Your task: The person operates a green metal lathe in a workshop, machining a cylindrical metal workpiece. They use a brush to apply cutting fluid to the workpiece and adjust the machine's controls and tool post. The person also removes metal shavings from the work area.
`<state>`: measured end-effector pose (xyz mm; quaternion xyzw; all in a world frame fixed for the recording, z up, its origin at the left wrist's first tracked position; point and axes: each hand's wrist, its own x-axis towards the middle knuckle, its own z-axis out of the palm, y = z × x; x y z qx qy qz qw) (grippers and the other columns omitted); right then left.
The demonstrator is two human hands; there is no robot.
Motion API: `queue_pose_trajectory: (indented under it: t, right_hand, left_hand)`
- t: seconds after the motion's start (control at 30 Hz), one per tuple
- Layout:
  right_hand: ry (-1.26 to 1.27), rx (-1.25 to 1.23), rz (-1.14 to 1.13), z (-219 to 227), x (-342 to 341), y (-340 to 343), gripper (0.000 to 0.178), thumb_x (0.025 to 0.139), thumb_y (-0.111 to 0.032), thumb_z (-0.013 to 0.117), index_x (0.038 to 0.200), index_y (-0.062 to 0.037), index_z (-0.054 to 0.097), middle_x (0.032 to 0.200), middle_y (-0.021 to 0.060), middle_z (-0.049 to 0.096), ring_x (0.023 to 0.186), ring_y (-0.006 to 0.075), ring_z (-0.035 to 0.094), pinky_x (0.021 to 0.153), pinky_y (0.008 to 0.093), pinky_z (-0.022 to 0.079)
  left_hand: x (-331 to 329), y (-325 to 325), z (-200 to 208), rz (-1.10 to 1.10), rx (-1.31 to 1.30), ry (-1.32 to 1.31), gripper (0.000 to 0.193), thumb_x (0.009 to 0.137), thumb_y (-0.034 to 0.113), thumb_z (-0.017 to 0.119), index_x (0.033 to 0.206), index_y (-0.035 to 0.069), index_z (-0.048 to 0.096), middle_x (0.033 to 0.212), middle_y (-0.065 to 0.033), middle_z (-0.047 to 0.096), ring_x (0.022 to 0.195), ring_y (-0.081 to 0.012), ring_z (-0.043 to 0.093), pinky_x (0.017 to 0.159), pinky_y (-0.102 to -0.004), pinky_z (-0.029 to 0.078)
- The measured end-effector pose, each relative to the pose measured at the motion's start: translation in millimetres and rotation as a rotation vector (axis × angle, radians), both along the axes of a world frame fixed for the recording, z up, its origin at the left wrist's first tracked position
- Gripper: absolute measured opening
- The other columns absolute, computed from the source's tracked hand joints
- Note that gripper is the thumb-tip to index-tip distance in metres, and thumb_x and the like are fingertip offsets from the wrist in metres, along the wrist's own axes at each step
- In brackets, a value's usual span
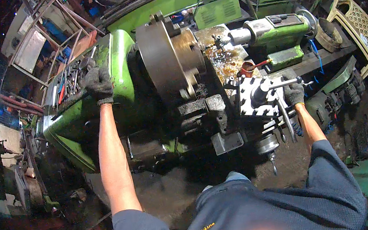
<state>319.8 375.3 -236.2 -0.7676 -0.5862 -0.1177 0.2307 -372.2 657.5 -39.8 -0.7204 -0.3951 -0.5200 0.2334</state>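
My left hand (97,83), in a dark grey knit glove, is over the top of the green lathe headstock (120,53), beside a pile of metal hand tools (71,81). Its fingers look curled; what they hold, if anything, is hidden. To its right is the big chuck (159,57), with a thick, round metal workpiece (187,51) in its jaws. My right hand (293,90), gloved alike, is closed at the outer end of the tool post lever (281,84). That lever sticks out from the square tool post (257,100). A red-brown cup with a brush (248,68) stands just behind.
The tailstock (278,31) points at the workpiece from the right. Oily metal chips (228,61) cover the carriage. A handwheel (268,144) juts toward me below the tool post. A beige plastic chair (360,33) stands far right; another green machine (216,9) is behind.
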Motion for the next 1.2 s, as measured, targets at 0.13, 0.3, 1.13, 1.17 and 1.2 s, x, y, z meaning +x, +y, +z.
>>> queue_pose_trajectory:
  t: [0.13,0.3,1.13,1.17,1.2]
  right_hand:
    - [-0.063,-0.160,-0.015,-12.8,8.0,10.0,0.030,0.091,-0.012,0.058,0.120,-0.0097,0.065,0.125,0.0109,0.064,0.108,0.0340,0.061,0.089,0.0480,0.050]
    - [-0.445,-0.023,0.083,-51.0,54.3,5.8,0.042,0.085,-0.017,0.062,0.127,-0.0141,0.064,0.131,0.0093,0.062,0.112,0.0338,0.061,0.090,0.0510,0.047]
    - [-0.296,0.019,0.108,-36.5,37.4,5.9,0.034,0.091,-0.019,0.059,0.124,-0.0144,0.067,0.127,0.0091,0.067,0.108,0.0336,0.064,0.095,0.0457,0.049]
    - [-0.258,0.005,0.099,-34.2,31.6,8.5,0.034,0.092,-0.019,0.058,0.124,-0.0144,0.067,0.127,0.0094,0.067,0.109,0.0339,0.064,0.096,0.0453,0.049]
    - [-0.220,-0.011,0.091,-29.8,24.5,10.5,0.034,0.092,-0.018,0.057,0.124,-0.0144,0.067,0.127,0.0098,0.067,0.110,0.0343,0.063,0.096,0.0449,0.048]
  left_hand:
    - [-5.6,-7.0,5.1,0.048,-0.014,0.027,0.030,0.087,0.027,0.072,0.072,0.001,0.064,0.074,-0.0176,0.064,0.074,-0.0382,0.063,0.071,-0.0454,0.049]
    - [7.5,4.3,1.9,0.047,0.040,-0.073,0.027,0.086,0.026,0.073,0.076,0.001,0.068,0.077,-0.0176,0.068,0.077,-0.0363,0.066,0.073,-0.0433,0.051]
    - [9.5,4.0,-10.7,-0.183,0.039,-0.260,0.016,0.088,0.023,0.070,0.089,0.008,0.067,0.090,-0.0102,0.067,0.088,-0.0298,0.063,0.087,-0.0392,0.049]
    - [6.2,3.3,-10.4,-0.145,0.085,-0.211,0.016,0.088,0.023,0.069,0.089,0.008,0.067,0.090,-0.0100,0.067,0.088,-0.0297,0.063,0.087,-0.0391,0.049]
    - [1.5,2.6,-11.3,-0.107,0.130,-0.163,0.016,0.088,0.023,0.069,0.089,0.008,0.067,0.090,-0.0099,0.067,0.088,-0.0296,0.063,0.087,-0.0389,0.049]
